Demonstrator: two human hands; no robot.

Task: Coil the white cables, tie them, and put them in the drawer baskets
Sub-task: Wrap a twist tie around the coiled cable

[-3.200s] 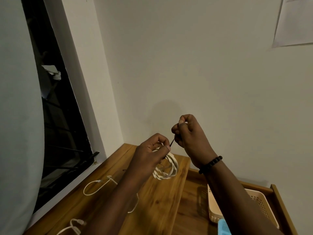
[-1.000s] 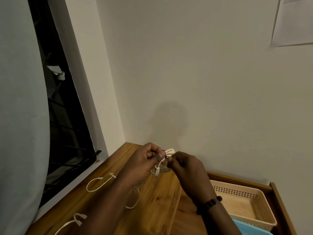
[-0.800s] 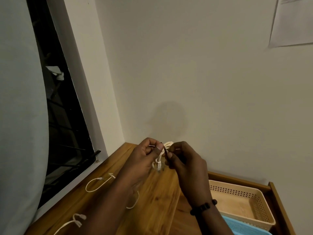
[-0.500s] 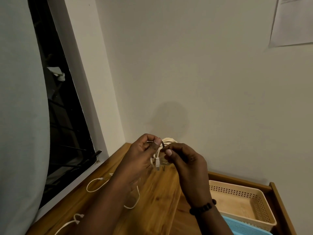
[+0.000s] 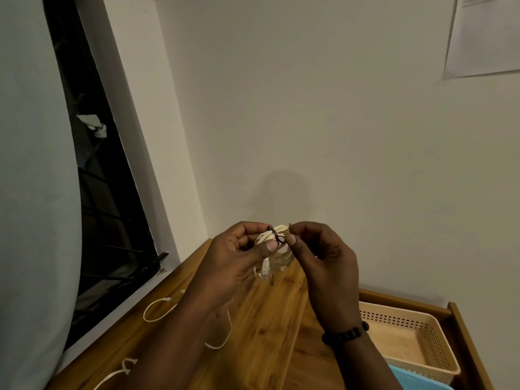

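Just below the middle of the frame, we see both hands raised above the wooden bench (image 5: 270, 319), meeting on a small coiled bundle of white cable (image 5: 274, 235). Our left hand (image 5: 236, 263) curls round the bundle from the left side, its grip pinching the strands, with the thumb pressed across the front of them. A thin dark tie (image 5: 277, 239) wraps around the strands of the coil right at that thumb. Our right hand (image 5: 320, 257) comes in from the right with fingers curled, its grip pinching the tie's end just beside the coil; a dark beaded bracelet (image 5: 344, 334) sits on that wrist. A white connector plug (image 5: 265, 270) hangs down from the bundle, between the two palms. On the bench toward the lower left of the frame lies a loose white cable (image 5: 157, 311) in an open loop, and another cable end (image 5: 123, 368) lies nearer the bottom edge. At the lower right we see an open wooden drawer (image 5: 461, 330) holding a beige perforated basket (image 5: 408, 342), with the corner of a blue basket (image 5: 413, 378) just in front of it at the bottom edge. A dark window (image 5: 104, 178) fills the left side, and a sheet of paper (image 5: 484, 35) hangs on the wall at the upper right.
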